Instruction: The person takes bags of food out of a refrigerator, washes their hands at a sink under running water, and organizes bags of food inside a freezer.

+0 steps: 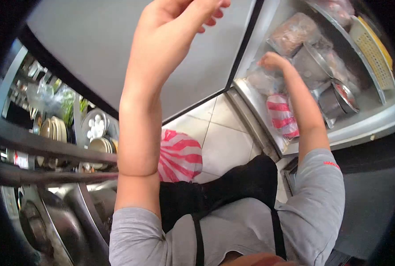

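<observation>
My left hand (175,20) is raised at the top of the view, in front of a large grey door panel (206,57). Its fingers are curled, and the frame's edge cuts part of it off, so what they hold, if anything, is hidden. My right hand (273,61) reaches into an open refrigerator compartment (290,144). Its fingers are closed at a clear plastic bag (264,82). Below that arm lies a red-and-white striped bag (281,113). Beside it are a metal pot (332,104) and a larger metal bowl (310,64).
A wrapped brownish package (295,33) and a yellow perforated basket (372,53) are in the compartment. Another striped bag (182,155) stands on the tiled floor (224,146). At left, a rack holds bowls (100,146) and a plate of eggs (97,126), with metal basins (68,217) below.
</observation>
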`<state>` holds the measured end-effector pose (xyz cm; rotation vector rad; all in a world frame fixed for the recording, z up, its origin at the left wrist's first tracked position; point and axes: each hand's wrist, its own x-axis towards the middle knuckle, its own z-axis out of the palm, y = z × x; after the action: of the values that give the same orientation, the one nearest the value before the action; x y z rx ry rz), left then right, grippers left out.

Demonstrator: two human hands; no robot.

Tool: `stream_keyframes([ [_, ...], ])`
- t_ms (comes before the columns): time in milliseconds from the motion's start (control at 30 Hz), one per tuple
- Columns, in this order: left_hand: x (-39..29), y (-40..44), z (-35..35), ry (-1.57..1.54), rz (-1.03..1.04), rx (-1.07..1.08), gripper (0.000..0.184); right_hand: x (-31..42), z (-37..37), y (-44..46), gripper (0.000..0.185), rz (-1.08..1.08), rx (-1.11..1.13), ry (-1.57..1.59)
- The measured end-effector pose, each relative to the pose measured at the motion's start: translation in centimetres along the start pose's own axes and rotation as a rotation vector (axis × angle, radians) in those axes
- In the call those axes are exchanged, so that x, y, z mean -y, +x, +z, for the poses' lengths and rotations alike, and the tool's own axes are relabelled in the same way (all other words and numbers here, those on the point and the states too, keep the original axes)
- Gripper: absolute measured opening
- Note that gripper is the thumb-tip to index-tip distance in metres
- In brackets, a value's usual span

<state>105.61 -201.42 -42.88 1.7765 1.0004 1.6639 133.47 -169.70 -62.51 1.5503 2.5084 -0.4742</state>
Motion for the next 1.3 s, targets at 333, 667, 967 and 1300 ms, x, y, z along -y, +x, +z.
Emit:
stream_keyframes([
  [333,9.5,-16.9,-0.5,-0.092,-0.665,-0.250,0.021,-7.3,19.0,3.7,0.025,0.366,-0.619,0.015],
  [667,25.5,-21.9,5.4,0.240,-0.755,0.279,0.024,-8.1,13.8,-1.2,0.030,0.241,-0.726,0.446],
  [967,26.1,-20.6,5.6,0.240,-0.915,0.486,0.033,-4.5,10.7,-4.9,0.024,-0.160,-0.730,1.100],
  [1300,38.6,-24.4,13.7,-1.114,-1.428,0.097,0.068,10.0,24.2,-16.5,0.018,-0.198,-0.128,0.771],
])
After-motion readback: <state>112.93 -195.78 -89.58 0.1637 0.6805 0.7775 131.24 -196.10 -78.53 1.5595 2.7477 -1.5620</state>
